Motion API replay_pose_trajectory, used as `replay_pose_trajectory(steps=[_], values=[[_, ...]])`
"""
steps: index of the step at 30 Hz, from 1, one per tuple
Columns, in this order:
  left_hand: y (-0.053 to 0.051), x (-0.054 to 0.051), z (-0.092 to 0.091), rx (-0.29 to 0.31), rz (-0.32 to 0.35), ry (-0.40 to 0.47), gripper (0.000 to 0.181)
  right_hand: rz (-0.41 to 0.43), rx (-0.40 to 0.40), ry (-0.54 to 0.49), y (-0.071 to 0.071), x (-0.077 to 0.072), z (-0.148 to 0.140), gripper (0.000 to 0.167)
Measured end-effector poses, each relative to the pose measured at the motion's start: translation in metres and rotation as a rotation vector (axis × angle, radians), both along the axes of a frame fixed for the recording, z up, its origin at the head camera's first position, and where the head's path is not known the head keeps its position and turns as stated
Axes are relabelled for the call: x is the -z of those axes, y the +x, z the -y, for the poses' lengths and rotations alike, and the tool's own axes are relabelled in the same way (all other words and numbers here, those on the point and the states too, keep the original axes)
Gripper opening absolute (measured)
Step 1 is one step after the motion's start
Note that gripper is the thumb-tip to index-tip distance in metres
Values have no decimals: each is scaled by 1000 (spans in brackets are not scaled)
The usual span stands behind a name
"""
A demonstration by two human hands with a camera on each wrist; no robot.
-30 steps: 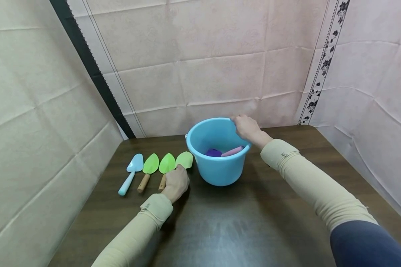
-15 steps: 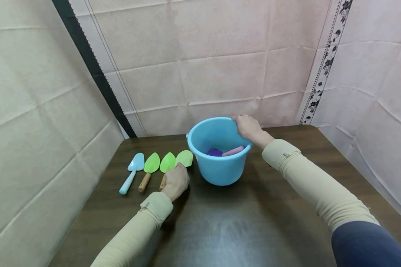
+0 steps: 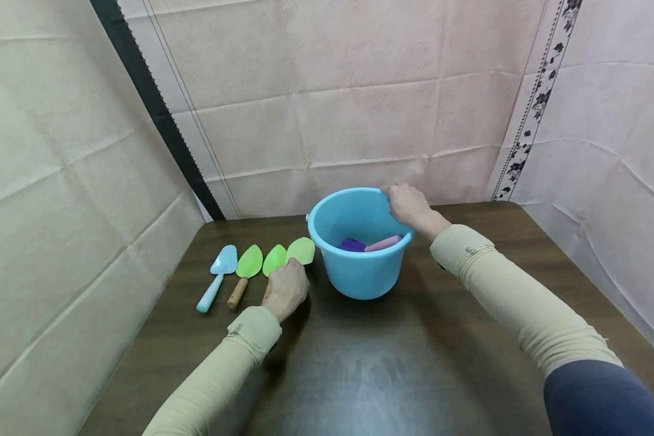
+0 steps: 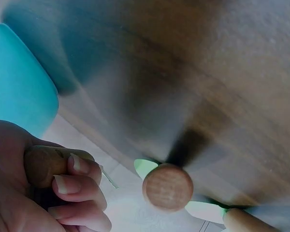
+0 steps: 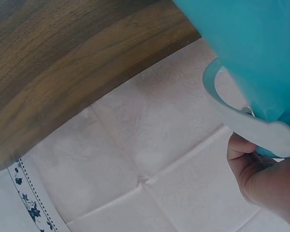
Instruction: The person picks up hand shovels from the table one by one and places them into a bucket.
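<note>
My left hand (image 3: pixel 287 289) (image 4: pixel 53 188) grips the wooden handle (image 4: pixel 46 166) of the rightmost trowel, whose pale green blade (image 3: pixel 301 250) points away at the bucket's left. In the head view my right hand (image 3: pixel 412 208) grips the far right rim of the blue bucket (image 3: pixel 364 275); in the right wrist view the fingers of that hand (image 5: pixel 263 179) curl at the rim beside the bucket's white handle (image 5: pixel 251 126). Inside the bucket lie a purple piece (image 3: pixel 352 245) and a pink one (image 3: pixel 384 243).
Left of my left hand, a blue trowel (image 3: pixel 211 293) and two green-bladed trowels (image 3: pixel 250 262) (image 3: pixel 275 260) with wooden handles lie in a row on the dark wooden table (image 3: pixel 370 375). Light cloth (image 3: pixel 360 121) hangs behind the table and at both sides.
The head view has shifted slightly, so everything sits a little higher and farther right. Both hands keep their holds, and the bucket and trowels stay in place on the table.
</note>
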State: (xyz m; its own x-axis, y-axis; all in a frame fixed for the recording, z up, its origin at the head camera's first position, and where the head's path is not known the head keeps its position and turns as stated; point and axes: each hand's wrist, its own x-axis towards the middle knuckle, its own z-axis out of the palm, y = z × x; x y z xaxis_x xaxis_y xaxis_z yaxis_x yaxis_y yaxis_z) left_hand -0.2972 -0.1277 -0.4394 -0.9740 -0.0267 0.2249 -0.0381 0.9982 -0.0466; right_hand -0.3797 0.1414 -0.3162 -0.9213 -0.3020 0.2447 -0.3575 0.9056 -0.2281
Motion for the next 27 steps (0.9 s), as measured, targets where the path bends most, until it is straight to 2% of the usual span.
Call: replay_pose_trajectory(steps=[18,27], values=[[0,-14,1,11,6,2,20,-8,7,-3,0,0,0,42],[-2,-18,2,-3,51,-1,22,-3,8,-4,1,0,1,41]])
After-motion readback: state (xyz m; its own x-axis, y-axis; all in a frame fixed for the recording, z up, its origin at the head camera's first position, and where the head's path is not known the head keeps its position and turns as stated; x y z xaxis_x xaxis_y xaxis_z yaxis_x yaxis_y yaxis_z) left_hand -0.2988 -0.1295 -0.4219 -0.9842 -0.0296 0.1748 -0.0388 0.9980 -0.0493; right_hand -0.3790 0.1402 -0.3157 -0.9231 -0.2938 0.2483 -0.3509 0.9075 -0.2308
